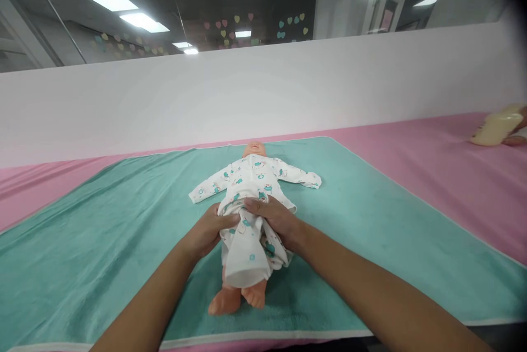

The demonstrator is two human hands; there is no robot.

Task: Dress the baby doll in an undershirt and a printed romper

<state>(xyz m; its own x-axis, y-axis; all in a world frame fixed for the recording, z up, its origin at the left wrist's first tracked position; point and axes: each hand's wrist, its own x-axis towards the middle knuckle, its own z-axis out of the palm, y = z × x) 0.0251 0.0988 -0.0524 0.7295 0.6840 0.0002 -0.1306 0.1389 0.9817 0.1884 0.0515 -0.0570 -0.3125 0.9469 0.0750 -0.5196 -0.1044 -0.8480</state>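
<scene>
A baby doll (254, 149) lies on its back, dressed in a white long-sleeved top (251, 173) with a teal and red print. Matching printed baby pants (246, 242) are bunched over its lower body, one wide leg hanging toward me. My left hand (212, 227) is closed on the left side of the pants, thumb on top. From the other side my right hand (278, 219) pinches the gathered cloth near the middle, its lower fingers hidden by fabric. The doll's bare feet (225, 300) stick out below the pants.
Beneath the doll is a teal blanket (370, 231) with a pale edge, laid over a pink cover (411, 154). At the far right another person's hand (519, 135) holds a cream-coloured bottle (496, 126). A white low wall (164, 105) with reflective glass above runs along the back.
</scene>
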